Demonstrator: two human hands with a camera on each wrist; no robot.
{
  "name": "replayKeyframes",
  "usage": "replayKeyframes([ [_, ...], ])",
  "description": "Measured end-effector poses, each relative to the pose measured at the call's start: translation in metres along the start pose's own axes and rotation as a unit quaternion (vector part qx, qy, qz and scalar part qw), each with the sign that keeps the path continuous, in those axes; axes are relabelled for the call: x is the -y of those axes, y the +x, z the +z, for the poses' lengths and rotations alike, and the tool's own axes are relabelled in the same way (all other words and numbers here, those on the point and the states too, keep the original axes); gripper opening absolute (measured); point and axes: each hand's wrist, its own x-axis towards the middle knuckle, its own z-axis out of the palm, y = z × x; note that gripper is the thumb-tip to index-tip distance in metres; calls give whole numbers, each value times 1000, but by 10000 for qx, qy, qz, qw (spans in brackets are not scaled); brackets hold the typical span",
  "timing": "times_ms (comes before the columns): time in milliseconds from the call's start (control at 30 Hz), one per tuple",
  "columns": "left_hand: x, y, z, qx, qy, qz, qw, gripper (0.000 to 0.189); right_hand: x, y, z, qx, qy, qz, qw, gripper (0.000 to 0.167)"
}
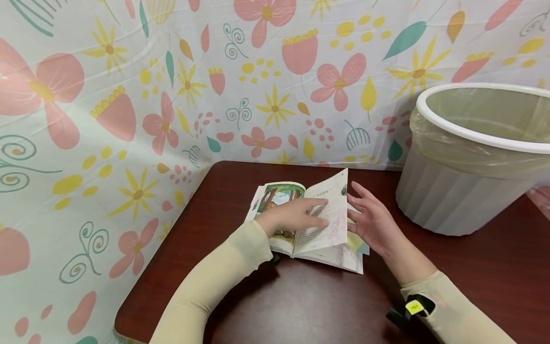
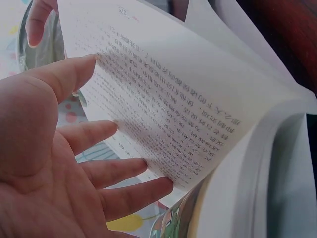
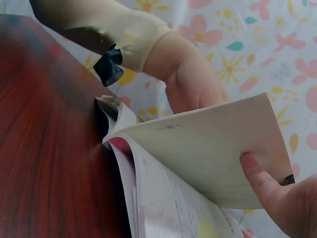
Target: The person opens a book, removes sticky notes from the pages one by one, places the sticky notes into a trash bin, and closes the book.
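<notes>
The left hand (image 1: 295, 215) rests straight fingers on 1 lifted page (image 1: 337, 205) of the book (image 1: 343, 261), while the right hand (image 1: 375, 223), fingers loose and holding nothing, touches its back.

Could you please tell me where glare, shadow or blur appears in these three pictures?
Head view: pale glare on the table in front of the book, dark shadow beside the left sleeve; left wrist view: page edges at lower right look soft; right wrist view: hazy sheen at the table's upper-left end.
</notes>
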Motion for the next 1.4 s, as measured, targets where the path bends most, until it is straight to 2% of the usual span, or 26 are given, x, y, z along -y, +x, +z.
replayKeyframes([
  [133,2,-2,-1,-31,-328,-23,9995,73,1,6,5,140,31,32,9999,68],
  [233,4,-2,-2,-75,-539,71,9985,73,0,11,7,212,79,58,9997,68],
  [467,8,0,-2,-339,-1093,203,9932,73,-3,23,11,396,-30,-31,9992,66],
  [700,9,4,2,-651,-1848,257,9803,75,-2,28,20,257,-230,-82,9994,64],
  [867,13,1,2,-769,-2280,155,9705,67,-5,33,25,436,-308,-176,9984,64],
  [1067,18,-4,2,-798,-2711,-9,9592,59,-16,38,33,652,-787,-127,9947,71],
  [1233,17,-8,-1,-858,-3169,-62,9445,57,-28,39,41,701,-1362,40,9882,72],
  [1300,17,-9,-2,-904,-3220,-36,9424,58,-32,38,42,696,-1617,65,9844,72],
  [1400,19,-13,-5,-947,-3176,-30,9435,59,-37,37,43,742,-1995,30,9771,69],
])
